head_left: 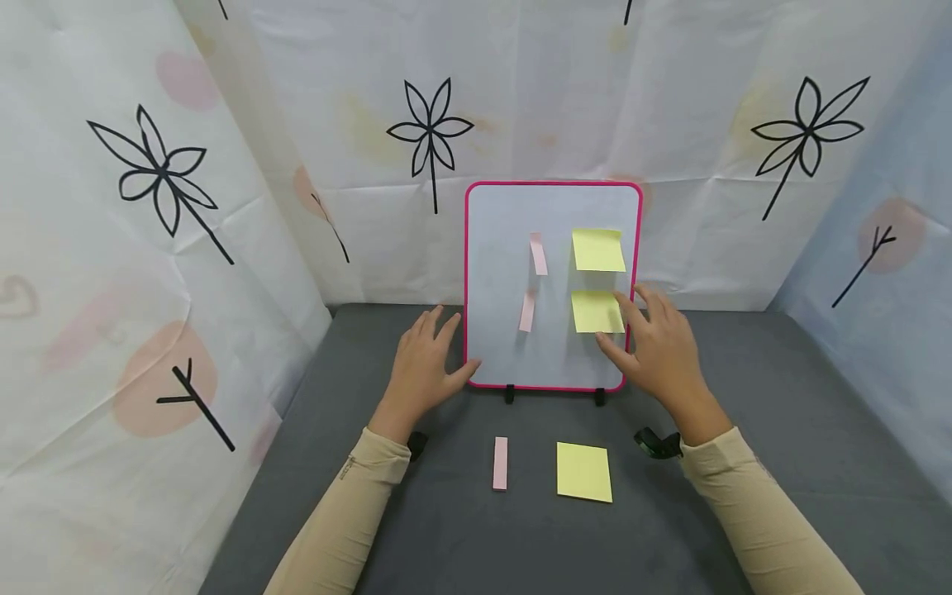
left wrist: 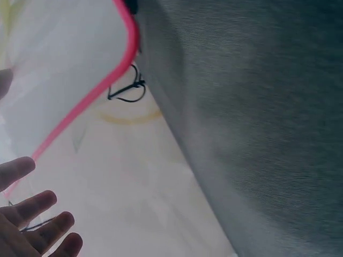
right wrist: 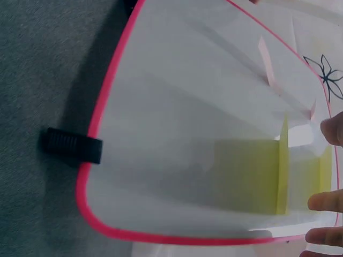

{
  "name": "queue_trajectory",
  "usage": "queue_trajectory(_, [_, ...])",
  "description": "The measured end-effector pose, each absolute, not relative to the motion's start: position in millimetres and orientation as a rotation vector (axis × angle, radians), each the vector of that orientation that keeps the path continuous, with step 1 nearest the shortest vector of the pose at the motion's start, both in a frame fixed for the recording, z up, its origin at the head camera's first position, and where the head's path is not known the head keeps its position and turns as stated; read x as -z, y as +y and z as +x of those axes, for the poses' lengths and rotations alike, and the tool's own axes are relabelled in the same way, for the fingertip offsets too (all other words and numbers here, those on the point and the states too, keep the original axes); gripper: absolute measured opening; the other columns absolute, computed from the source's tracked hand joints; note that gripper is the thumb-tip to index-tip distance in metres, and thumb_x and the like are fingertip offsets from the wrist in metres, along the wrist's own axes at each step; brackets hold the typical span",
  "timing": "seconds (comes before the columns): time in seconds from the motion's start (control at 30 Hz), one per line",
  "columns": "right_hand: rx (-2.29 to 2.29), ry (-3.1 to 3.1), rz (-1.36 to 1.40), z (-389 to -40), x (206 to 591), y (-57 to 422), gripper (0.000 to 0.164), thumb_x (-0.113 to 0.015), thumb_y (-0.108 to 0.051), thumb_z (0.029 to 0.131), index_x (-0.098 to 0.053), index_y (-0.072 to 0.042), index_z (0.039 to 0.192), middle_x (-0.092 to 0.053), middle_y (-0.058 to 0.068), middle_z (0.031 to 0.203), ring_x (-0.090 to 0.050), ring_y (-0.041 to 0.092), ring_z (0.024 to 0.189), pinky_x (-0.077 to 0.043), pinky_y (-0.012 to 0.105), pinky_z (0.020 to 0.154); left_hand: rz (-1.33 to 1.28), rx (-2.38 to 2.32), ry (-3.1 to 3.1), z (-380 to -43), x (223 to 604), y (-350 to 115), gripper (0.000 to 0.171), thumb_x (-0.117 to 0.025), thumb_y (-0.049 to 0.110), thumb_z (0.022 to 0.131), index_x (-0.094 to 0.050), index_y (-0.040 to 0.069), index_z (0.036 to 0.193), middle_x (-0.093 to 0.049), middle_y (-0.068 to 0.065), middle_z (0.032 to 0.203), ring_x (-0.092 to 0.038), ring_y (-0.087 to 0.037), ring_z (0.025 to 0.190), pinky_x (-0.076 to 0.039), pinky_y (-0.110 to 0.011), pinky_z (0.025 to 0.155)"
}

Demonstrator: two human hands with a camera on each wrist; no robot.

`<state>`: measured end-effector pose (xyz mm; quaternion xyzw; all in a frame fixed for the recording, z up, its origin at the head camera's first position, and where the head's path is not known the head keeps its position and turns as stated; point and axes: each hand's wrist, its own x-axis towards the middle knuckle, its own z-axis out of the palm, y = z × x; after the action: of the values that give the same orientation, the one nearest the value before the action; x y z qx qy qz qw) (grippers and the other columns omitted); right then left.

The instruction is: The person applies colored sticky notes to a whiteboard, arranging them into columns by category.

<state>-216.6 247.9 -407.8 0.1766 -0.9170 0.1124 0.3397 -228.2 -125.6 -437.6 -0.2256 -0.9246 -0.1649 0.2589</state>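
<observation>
A whiteboard [head_left: 550,355] with a pink frame stands upright, bearing two pink paper strips [head_left: 538,254] and two yellow sticky notes [head_left: 598,250]. My left hand [head_left: 426,368] is at the board's lower left side with fingers spread, holding nothing; the left wrist view shows its fingers [left wrist: 33,208] extended near the pink frame. At the right side, my right hand [head_left: 662,347] overlaps the frame and the corner of the lower yellow note [head_left: 593,312] in the head view. Its fingers [right wrist: 327,202] are apart and extended in the right wrist view, with nothing between them.
On the grey table [head_left: 550,545], in front of the board, lie a pink strip pad [head_left: 501,464] and a yellow sticky note pad [head_left: 583,473]. Black feet [right wrist: 72,145] support the board's lower edge. White patterned cloth [head_left: 357,240] surrounds the table's back and sides.
</observation>
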Motion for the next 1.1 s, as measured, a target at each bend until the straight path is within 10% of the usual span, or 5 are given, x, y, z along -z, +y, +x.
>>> queue_trajectory(0.63, [-0.318,-2.614,0.276,-216,437,273,0.095,-0.071,-0.057,0.091,-0.039,-0.001,0.161,-0.036,0.033,0.163,-0.037,0.056,0.147,-0.035,0.073,0.115,-0.466,0.437,-2.625,-222,460,-140,0.092,-0.072,0.068,0.089,-0.054,0.006,0.155,-0.043,-0.029,0.161,-0.035,-0.056,0.153,-0.035,-0.068,0.121])
queue_trajectory(1.1, [-0.366,-2.837,0.086,-229,433,272,0.107,-0.05,-0.078,0.095,-0.023,-0.006,0.169,-0.011,0.032,0.173,-0.01,0.059,0.158,-0.009,0.075,0.125,-0.359,0.54,-2.778,-226,452,-135,0.102,-0.063,0.078,0.089,-0.041,0.012,0.164,-0.023,-0.026,0.173,-0.009,-0.05,0.164,-0.013,-0.067,0.13])
